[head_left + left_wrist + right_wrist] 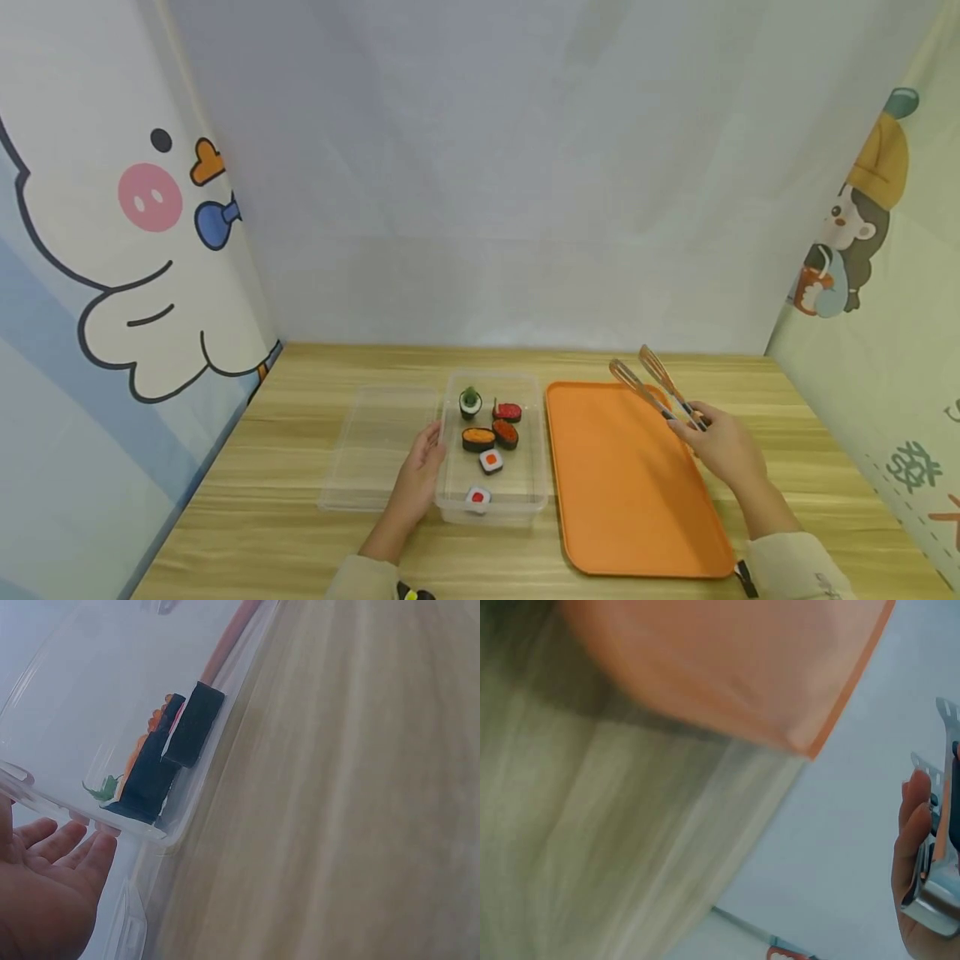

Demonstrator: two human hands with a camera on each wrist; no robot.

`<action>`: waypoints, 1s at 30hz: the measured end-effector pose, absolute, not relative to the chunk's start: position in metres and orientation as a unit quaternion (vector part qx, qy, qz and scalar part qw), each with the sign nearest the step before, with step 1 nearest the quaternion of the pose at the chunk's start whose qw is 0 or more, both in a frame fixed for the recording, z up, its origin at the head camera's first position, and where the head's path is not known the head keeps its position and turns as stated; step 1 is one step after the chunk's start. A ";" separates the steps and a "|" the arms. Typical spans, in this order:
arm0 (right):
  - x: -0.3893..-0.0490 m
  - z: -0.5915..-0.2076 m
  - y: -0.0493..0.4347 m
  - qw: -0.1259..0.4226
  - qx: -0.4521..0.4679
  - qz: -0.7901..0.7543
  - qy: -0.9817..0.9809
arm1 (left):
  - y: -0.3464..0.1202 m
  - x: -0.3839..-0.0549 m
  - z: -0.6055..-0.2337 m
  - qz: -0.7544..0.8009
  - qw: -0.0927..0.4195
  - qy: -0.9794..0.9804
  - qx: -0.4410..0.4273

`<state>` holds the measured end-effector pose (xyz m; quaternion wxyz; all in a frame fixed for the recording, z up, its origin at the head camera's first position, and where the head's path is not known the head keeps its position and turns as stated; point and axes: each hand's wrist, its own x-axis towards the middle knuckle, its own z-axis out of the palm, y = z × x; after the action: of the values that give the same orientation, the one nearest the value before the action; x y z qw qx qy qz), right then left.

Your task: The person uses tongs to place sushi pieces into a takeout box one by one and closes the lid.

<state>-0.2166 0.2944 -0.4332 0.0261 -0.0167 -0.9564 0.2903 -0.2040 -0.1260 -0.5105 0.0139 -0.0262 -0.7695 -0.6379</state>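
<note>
A clear plastic box (543,475) holds several toy sushi pieces: a green-topped roll (470,405), a red-topped piece (508,412), an orange-topped piece (477,439) and small white rolls with red centres, one (477,497) by the near wall. My left hand (420,473) rests its extended fingers against the box's left side; the left wrist view shows the fingertips (105,851) at its edge. Above the right side of an orange tray (630,492), my right hand (727,448) grips metal tongs (664,374), their arms spread apart and pointing away with nothing between them.
A clear flat lid (360,450) lies left of the box on the wooden table (247,467). The tray stands just right of the box. A pale curtain (510,208) hangs behind the table, with printed cartoon cloths at both sides.
</note>
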 end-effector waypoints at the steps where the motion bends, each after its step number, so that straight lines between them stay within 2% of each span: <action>1: -0.216 -0.434 0.298 0.026 -0.028 0.293 -0.955 | -0.126 -0.204 -0.510 -0.637 0.014 -0.770 -0.027; 21: -0.212 -0.461 0.355 -0.013 -0.221 0.304 -0.927 | -0.126 -0.206 -0.512 -0.642 0.013 -0.766 -0.033; 30: -0.210 -0.463 0.360 -0.010 -0.240 0.306 -0.921 | -0.126 -0.205 -0.512 -0.641 0.016 -0.766 -0.036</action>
<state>-0.2105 0.3603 -0.4633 -0.0101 -0.2395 -0.9214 0.3058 -0.2053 -0.1263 -0.5117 0.0163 -0.0360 -0.7662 -0.6414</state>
